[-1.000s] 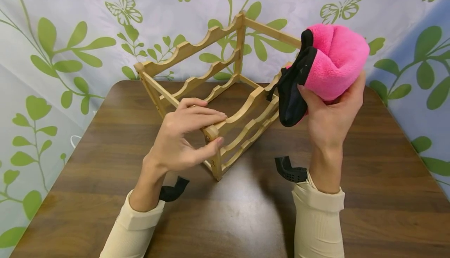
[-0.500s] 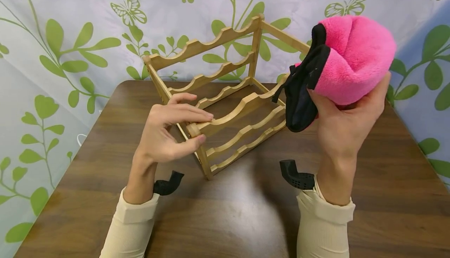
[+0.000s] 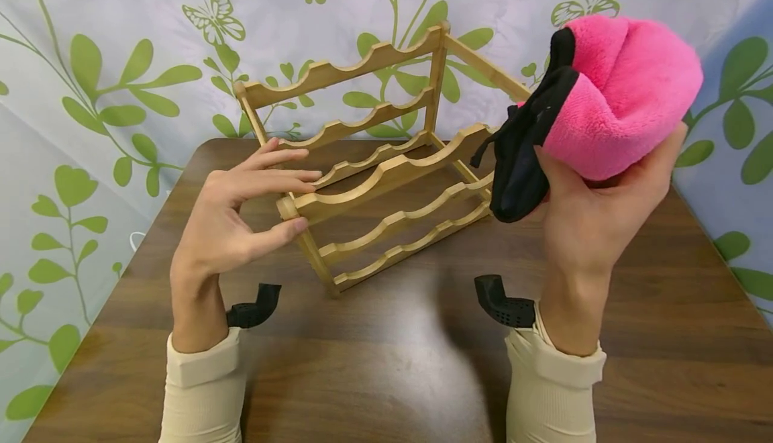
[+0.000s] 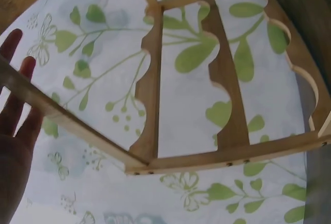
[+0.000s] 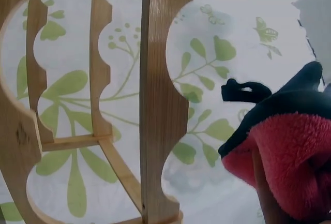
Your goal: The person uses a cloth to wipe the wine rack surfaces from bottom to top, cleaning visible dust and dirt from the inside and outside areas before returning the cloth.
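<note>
A light wooden rack with scalloped rails [image 3: 392, 173] stands on the table, one corner toward me. My left hand [image 3: 226, 215] holds its near left top corner, thumb on the near side and fingers over the rail. In the left wrist view, fingers [image 4: 11, 107] show behind a rack bar [image 4: 85, 131]. My right hand [image 3: 598, 218] grips a bunched pink plush cloth item [image 3: 640, 94] with black trim and a dangling black loop, raised right of the rack. In the right wrist view the pink item [image 5: 289, 146] is beside a scalloped rail [image 5: 163, 79]; its folds hide its full shape.
The dark wooden table [image 3: 386, 376] spreads under the rack and both arms. Behind it hangs a pale curtain [image 3: 151, 0] printed with green leaves and butterflies. Black curved mounts [image 3: 260, 305] sit at both wrists. A white cord [image 3: 136, 238] shows at the table's left edge.
My left hand has moved left with the rack's near corner, turning the rack so its front rails face me more. My right hand has shifted right and slightly up with the pink item.
</note>
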Action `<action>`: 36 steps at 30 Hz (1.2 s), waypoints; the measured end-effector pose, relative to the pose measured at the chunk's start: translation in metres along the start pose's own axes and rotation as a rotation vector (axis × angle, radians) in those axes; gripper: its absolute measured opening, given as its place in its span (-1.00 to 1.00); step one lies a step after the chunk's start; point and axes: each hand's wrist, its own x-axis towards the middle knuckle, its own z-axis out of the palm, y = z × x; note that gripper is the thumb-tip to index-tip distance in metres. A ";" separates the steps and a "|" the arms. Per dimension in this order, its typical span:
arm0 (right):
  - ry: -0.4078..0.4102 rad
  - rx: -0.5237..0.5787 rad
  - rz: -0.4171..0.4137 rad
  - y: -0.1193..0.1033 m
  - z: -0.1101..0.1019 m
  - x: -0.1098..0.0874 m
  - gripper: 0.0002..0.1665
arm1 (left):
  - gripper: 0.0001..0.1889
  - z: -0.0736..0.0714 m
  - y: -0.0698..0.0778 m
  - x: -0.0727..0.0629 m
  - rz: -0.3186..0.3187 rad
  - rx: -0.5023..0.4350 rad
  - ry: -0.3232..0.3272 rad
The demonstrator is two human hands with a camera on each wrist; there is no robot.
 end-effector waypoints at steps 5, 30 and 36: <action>0.041 0.006 0.028 0.000 0.001 0.000 -0.45 | -0.67 -0.020 0.004 -0.008 -0.080 0.081 -0.039; -0.020 -0.081 0.068 -0.008 0.013 -0.011 -0.54 | -0.12 -0.032 0.001 -0.016 -0.556 -0.034 0.042; -0.057 -0.122 0.048 -0.010 0.014 -0.015 -0.50 | -0.19 -0.030 -0.016 -0.019 -0.474 -0.312 0.118</action>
